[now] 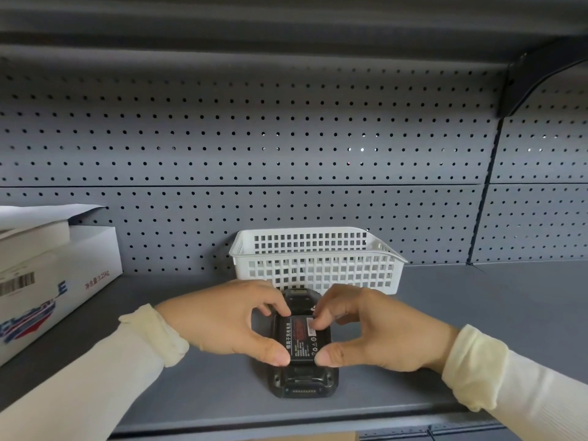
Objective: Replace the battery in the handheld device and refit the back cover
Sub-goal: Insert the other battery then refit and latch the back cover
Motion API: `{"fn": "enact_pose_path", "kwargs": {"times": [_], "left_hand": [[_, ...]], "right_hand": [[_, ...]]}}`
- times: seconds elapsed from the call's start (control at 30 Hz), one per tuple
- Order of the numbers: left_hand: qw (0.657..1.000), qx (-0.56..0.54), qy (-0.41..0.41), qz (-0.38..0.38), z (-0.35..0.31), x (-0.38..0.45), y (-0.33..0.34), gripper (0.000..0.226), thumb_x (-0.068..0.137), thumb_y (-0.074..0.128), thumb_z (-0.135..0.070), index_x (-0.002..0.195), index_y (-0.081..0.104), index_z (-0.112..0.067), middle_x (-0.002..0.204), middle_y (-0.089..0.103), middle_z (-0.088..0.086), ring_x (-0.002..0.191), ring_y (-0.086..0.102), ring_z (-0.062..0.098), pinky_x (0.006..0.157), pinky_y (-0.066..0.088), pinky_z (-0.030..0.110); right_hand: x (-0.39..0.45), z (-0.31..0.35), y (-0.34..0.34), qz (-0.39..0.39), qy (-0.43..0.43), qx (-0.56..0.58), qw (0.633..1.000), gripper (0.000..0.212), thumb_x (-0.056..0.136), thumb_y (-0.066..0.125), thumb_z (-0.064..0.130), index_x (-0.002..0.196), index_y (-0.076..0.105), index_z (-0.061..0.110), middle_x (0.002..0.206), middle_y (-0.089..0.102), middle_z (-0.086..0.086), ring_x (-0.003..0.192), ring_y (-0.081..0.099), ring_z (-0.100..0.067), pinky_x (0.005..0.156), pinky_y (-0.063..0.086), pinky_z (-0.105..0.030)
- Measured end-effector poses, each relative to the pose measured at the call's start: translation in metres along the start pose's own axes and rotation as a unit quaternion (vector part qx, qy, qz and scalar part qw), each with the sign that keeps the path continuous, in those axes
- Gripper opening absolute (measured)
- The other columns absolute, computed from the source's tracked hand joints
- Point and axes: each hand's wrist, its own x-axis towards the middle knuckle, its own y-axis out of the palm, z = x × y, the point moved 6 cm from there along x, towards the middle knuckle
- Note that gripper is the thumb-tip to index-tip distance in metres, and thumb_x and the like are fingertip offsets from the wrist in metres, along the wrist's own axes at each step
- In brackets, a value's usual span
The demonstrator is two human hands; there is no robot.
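We're working on the grey shelf (477, 329), white basket (315, 259) behind. The device (302, 381) is lying face-down w/ its back open. Both hands, left hand (222, 323) & right hand (378, 332), are pinching the battery (300, 340) over its bay, thumbs & fingertips clamped on its edges. Step: seating or lifting it, can't tell. Next prob needs even pressure; cover isn't visible.

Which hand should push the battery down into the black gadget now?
Probably both, but the right hand looks slightly better placed: its fingers already rest on top of the battery. The left hand mostly grips the battery's edge over the device.
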Motion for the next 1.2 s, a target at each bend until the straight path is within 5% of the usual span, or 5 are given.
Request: {"fn": "enact_pose_path", "kwargs": {"times": [0.17, 0.43, 0.67, 0.97, 1.2], "left_hand": [[1.000, -0.008, 0.005, 0.005, 0.002, -0.002, 0.009, 0.072, 0.054, 0.057, -0.073, 0.118, 0.046, -0.041, 0.125, 0.043, -0.025, 0.119, 0.038, -0.008, 0.108, 0.032, 0.025], [1.000, -0.017, -0.005, 0.015, -0.001, -0.004, 0.012, 0.052, 0.078, 0.067, -0.044, 0.122, 0.044, -0.030, 0.129, 0.043, -0.018, 0.123, 0.037, -0.001, 0.108, 0.030, 0.024], [1.000, -0.030, -0.001, 0.003, -0.003, -0.009, 0.009, 0.043, 0.074, 0.068, -0.049, 0.111, 0.051, -0.034, 0.131, 0.048, -0.018, 0.123, 0.042, 0.001, 0.107, 0.034, 0.028], [0.998, 0.011, 0.047, -0.051, -0.006, -0.016, 0.008, 0.085, 0.048, 0.036, -0.085, 0.114, 0.058, -0.036, 0.125, 0.046, -0.033, 0.118, 0.040, -0.016, 0.095, 0.023, -0.003], [0.998, 0.027, 0.029, -0.052, -0.006, -0.022, 0.011, 0.077, 0.049, 0.033, -0.088, 0.111, 0.053, -0.046, 0.116, 0.043, -0.043, 0.118, 0.048, -0.005, 0.102, 0.037, 0.016]], "right_hand": [[-0.002, -0.003, 0.004, -0.014, 0.011, 0.021, 1.000, 0.028, 0.073, 0.074, 0.030, 0.098, 0.066, 0.022, 0.115, 0.054, 0.008, 0.108, 0.054, -0.004, 0.103, 0.039, -0.021], [-0.006, -0.011, 0.011, -0.053, 0.015, 0.024, 0.998, 0.025, 0.076, 0.072, 0.029, 0.099, 0.066, 0.022, 0.112, 0.053, 0.014, 0.106, 0.053, 0.001, 0.098, 0.034, -0.012], [-0.012, -0.008, 0.008, -0.056, 0.001, -0.041, 0.998, 0.031, 0.082, 0.063, 0.037, 0.111, 0.064, 0.027, 0.119, 0.052, 0.020, 0.110, 0.048, 0.009, 0.084, 0.024, 0.009], [-0.012, 0.000, 0.006, -0.057, -0.013, -0.115, 0.992, 0.037, 0.083, 0.058, 0.044, 0.116, 0.062, 0.028, 0.127, 0.052, 0.020, 0.117, 0.048, 0.002, 0.099, 0.030, -0.014], [-0.013, -0.003, 0.008, -0.042, -0.025, -0.109, 0.993, 0.037, 0.085, 0.055, 0.044, 0.118, 0.059, 0.028, 0.129, 0.052, 0.016, 0.119, 0.047, -0.002, 0.106, 0.032, -0.021]]}}
